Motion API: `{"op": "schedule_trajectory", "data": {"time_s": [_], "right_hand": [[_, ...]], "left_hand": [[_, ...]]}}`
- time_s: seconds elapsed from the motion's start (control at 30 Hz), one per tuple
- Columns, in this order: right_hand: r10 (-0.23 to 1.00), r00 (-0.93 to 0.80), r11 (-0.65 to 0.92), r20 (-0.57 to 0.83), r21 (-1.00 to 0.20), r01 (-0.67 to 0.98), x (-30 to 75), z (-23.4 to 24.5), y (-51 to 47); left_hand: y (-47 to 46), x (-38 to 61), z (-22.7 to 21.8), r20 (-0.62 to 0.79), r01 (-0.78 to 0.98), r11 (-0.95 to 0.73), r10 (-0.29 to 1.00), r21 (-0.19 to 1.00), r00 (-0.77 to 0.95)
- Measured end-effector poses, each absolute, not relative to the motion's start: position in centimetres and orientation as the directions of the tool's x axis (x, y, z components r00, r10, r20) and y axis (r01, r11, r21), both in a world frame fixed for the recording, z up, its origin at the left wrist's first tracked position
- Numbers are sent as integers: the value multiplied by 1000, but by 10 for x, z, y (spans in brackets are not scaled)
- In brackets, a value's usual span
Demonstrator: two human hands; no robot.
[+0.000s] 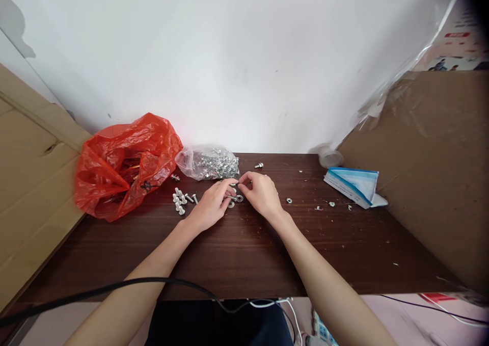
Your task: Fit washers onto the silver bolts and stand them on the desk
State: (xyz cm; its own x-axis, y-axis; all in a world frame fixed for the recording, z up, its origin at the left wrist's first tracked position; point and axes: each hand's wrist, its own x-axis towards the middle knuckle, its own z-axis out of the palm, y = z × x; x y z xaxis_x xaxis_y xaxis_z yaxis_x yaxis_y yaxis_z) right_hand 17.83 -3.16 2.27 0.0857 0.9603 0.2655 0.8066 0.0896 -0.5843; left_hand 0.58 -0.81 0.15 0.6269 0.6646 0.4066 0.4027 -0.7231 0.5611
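Forearms (pixel 324 274) angled inward, fingers (pixel 248 176) bent

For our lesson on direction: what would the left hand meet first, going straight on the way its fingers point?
Most likely the right hand, directly ahead of the left hand; their fingertips look almost touching, though depth and any tiny part between them are unclear.

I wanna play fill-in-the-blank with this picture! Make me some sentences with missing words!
1. The big crumpled bag is coloured ____.
2. The pile of bolts lies nearer the ____ hand than the right hand.
3. Behind the table rises a white ____.

Missing words: red; left; wall.
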Motion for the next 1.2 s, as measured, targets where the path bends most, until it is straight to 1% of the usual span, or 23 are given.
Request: {"op": "schedule_trajectory", "data": {"time_s": [0.07,0.23,0.33,0.5,0.7,0.9,1.2], "right_hand": [[961,83,91,263,-584,806,178,23,-32],[965,69,97,251,-593,800,177,22,-32],[967,66,96,246,-592,800,177,23,-32],[965,60,105,255,-585,804,176,23,-32],[964,43,129,262,-605,785,176,21,-32],[959,41,155,282,-638,754,177,19,-30],[957,33,168,288,-643,747,177,19,-30]], "left_hand": [[-8,6,3,422,408,-756,635,512,647],[-9,4,6,457,424,-846,532,324,712],[-8,2,8,455,447,-855,519,264,724],[-5,-1,9,419,520,-805,593,287,687],[-6,0,7,413,510,-781,624,361,663],[-8,3,4,463,472,-811,585,345,666],[-9,4,5,521,430,-819,574,380,632]]}}
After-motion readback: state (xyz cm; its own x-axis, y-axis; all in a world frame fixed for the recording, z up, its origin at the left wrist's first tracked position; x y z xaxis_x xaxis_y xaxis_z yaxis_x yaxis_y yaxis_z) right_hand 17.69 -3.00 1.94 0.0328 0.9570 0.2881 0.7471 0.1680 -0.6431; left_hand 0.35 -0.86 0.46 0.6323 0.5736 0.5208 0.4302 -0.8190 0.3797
